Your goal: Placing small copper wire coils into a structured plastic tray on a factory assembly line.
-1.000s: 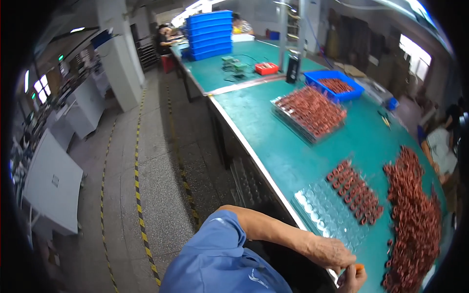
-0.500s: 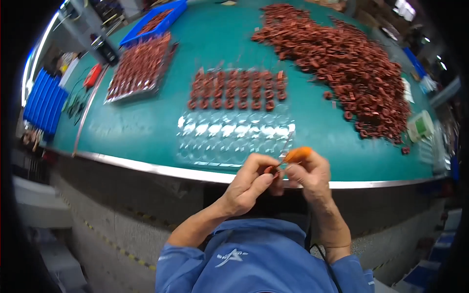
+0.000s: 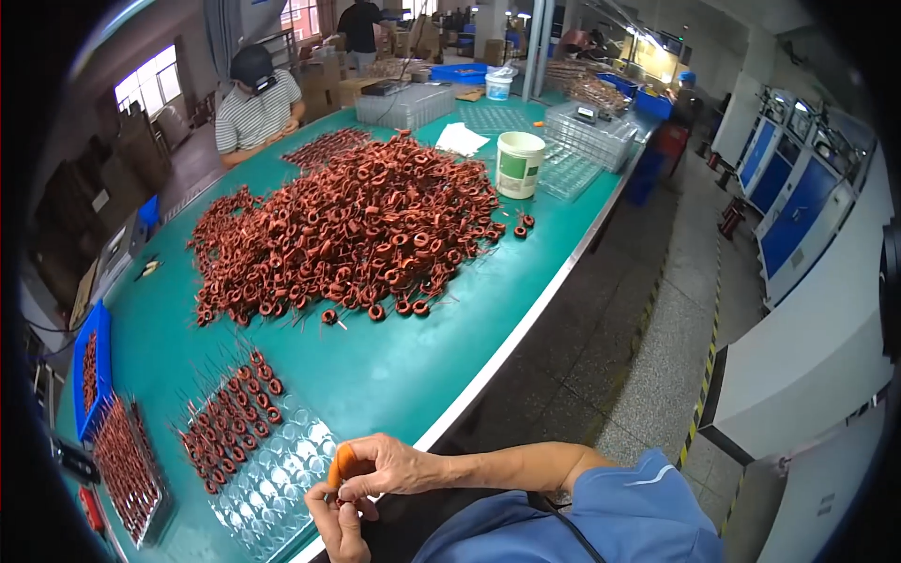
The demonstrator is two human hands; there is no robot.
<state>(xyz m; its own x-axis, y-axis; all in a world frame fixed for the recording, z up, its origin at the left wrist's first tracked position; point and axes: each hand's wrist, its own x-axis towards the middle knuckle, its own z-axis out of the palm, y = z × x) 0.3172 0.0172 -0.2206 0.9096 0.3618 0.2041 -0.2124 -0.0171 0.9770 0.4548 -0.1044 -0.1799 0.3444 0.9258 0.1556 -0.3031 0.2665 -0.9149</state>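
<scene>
My left hand and my right hand meet over the table's front edge, fingers closed together around a small red-brown ring coil, mostly hidden by the fingertips. An orange cover wraps one finger of my right hand. Just beyond the hands lies a clear plastic tray with round pockets. Its farther rows hold ring coils with thin wire leads sticking up; its nearer pockets hold none.
A large heap of loose ring coils covers the mid-table. A white bucket stands beyond it. At left are a filled coil tray and a blue bin. Across the table sits another person.
The view has swung right and up, bringing the room, the machines and another person into sight. My hands stay together on the coil, now lower and further left in the picture.
</scene>
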